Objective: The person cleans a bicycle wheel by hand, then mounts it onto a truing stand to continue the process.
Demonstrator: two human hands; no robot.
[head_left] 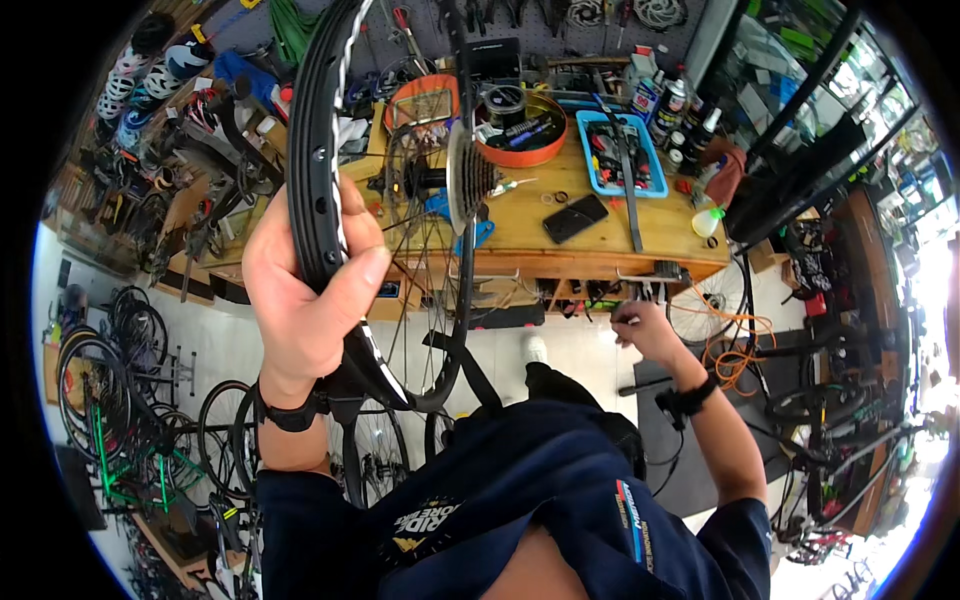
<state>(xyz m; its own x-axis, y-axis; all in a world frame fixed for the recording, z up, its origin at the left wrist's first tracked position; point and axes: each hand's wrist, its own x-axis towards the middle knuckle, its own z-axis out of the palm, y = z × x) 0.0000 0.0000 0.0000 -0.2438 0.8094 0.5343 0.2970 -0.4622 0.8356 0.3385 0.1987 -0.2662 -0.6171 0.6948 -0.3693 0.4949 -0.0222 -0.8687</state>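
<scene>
A bicycle wheel with a black rim is held upright in front of me, tireless as far as it shows. My left hand grips its rim, fingers behind and thumb across the near side. Spokes run from the rim to the hub, which carries a silver cassette. My right hand is apart from the wheel, below the bench's front edge. Its fingers are curled together; whether something small is between them is too small to make out.
Beyond the wheel stands a wooden workbench. On it are a phone, an orange round tray, a blue tool tray and several bottles. An orange hose coils at right. Bicycles crowd the left.
</scene>
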